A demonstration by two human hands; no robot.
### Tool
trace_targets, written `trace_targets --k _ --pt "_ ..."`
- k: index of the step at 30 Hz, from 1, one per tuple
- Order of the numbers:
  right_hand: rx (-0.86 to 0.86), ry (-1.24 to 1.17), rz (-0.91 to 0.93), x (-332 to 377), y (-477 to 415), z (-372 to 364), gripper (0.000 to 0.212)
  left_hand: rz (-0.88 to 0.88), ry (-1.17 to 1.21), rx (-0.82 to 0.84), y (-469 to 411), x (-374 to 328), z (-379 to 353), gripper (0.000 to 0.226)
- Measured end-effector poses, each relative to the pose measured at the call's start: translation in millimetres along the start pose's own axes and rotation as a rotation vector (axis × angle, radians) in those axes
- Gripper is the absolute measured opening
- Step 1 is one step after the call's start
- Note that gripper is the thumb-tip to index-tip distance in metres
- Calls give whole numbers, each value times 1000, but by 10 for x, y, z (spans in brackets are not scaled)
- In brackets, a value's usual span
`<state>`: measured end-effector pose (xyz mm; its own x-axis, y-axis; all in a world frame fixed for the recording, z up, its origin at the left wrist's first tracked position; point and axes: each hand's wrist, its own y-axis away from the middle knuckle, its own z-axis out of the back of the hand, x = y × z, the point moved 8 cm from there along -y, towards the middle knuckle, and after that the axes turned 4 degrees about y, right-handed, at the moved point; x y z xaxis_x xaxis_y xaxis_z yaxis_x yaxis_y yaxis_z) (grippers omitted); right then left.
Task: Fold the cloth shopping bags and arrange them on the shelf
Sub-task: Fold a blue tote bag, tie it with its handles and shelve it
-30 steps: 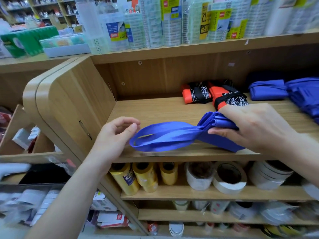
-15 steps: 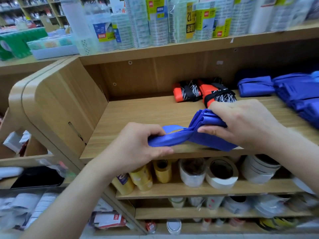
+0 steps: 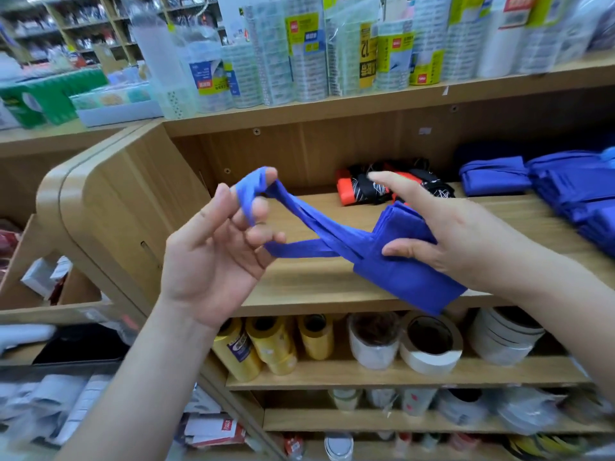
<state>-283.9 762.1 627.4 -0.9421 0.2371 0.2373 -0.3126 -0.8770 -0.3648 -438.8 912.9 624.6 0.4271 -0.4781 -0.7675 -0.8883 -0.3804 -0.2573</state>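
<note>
We see both hands clamped on one blue cloth shopping bag (image 3: 406,274), which hangs in the air just above the front edge of the light wooden shelf (image 3: 299,291) and does not rest on it. The right hand (image 3: 472,241) pinches the folded body of the bag, thumb on the near face and the other fingers behind it. We judge that this grip keeps the stacked folds from springing open. The left hand (image 3: 213,257) has the long blue handle straps (image 3: 299,224) looped over its raised fingers and draws them taut to the left. This probably readies them for wrapping or tucking around the bundle, so the fold itself looks nearly done and the placing is not yet begun.

Further back on the same shelf lie two orange-and-black folded bundles (image 3: 362,191), and to the right a pile of folded blue bags (image 3: 565,194), which suggests where this one belongs.

Much is unclear to us. The right fingers behind the bag are hidden, so we cannot tell how many layers they hold. The pile on the right runs out of view, and we cannot count it. The plastic-wrapped packs (image 3: 299,51) on the board above are blurred, their labels unreadable. The tape rolls (image 3: 429,344) below are partly hidden by the bag's lower corner.
</note>
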Motion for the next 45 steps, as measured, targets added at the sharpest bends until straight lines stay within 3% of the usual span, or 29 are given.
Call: trace_targets --k 4,7,9,13,17,20,24,26,28,30,32,35,38,41,45 --pt "-32 358 280 358 38 -66 69 98 49 144 -47 102 -232 63" --pt "100 438 250 380 3 -181 61 106 -46 207 -92 128 -331 55" --pt "213 390 188 285 14 -239 58 74 -102 84 -150 83 -229 35" --pt "254 173 109 171 99 -232 66 13 -372 -422 -138 -56 295 24" --pt "212 101 90 133 86 -252 76 4 -727 -487 -92 -100 498 10" --pt "169 116 49 12 31 -255 84 -23 -918 -526 -58 -235 553 18" --pt "157 114 -11 -107 -49 -175 80 -1 -1139 -395 -28 -375 432 44" --pt "145 141 18 -28 -109 -123 74 -277 -1318 -296 13 -536 76 46" --pt "137 176 51 81 -163 -93 69 -540 -1566 -59 37 -475 -423 36" --pt "122 198 80 179 -195 -57 67 -489 -1844 194 -72 -131 -667 35" --pt "117 198 102 261 -205 -25 66 -294 -2035 327 -209 174 -622 38" --pt "97 195 112 286 -195 10 64 -157 -1998 322 -286 263 -440 36" --pt "75 154 85 225 -192 48 55 -288 -1890 271 -208 173 -368 45" --pt "84 76 60 170 -195 66 41 -405 -1894 230 -148 102 -344 32" --pt "104 52 40 126 -231 38 40 -328 -1863 241 -170 87 -258 26"
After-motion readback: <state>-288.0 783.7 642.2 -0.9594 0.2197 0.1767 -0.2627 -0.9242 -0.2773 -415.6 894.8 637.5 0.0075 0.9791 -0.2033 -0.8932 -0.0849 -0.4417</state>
